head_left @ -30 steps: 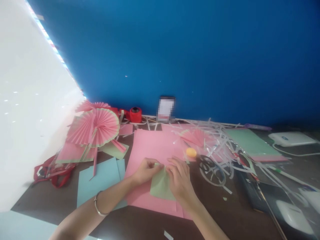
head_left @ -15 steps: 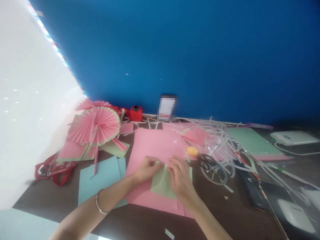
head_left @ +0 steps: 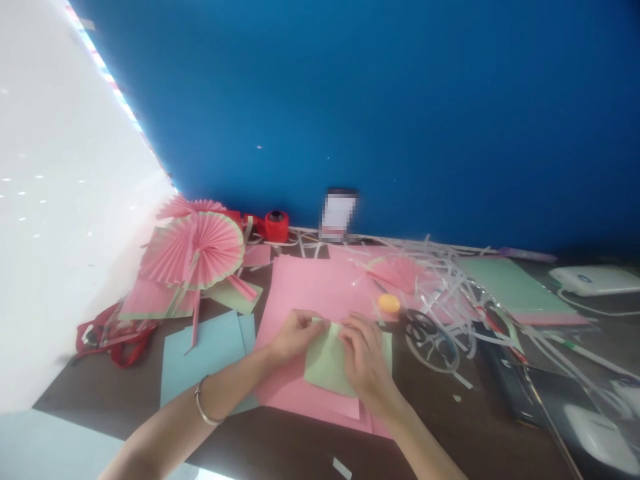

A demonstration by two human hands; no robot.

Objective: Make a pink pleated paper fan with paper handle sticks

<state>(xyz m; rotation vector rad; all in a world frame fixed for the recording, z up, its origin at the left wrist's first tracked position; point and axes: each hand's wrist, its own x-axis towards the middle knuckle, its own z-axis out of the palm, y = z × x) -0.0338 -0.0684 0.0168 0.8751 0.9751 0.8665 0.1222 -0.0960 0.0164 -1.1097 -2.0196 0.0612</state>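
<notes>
A light green sheet of paper (head_left: 327, 363) lies over larger pink sheets (head_left: 305, 280) in the middle of the table. Its upper edge is pinched by my left hand (head_left: 296, 339), thumb and fingers closed on it. My right hand (head_left: 367, 353) grips the same edge a little to the right, its fingers curled and partly hiding the paper. Blue sheets (head_left: 203, 350) rest left of the pink ones, partly under my left forearm. Just beyond my right hand sits a small yellow oval object (head_left: 389, 304).
Folded pink paper fans (head_left: 215, 250) stand at the back left, near a red tape dispenser (head_left: 277, 227). White paper strips (head_left: 445, 287) heap up at the right, with scissors (head_left: 425, 333) at their near side. A blue wall (head_left: 350, 100) closes the back.
The whole view has shifted slightly to the right. Both hands keep their hold on the green paper's edge, with little other movement.
</notes>
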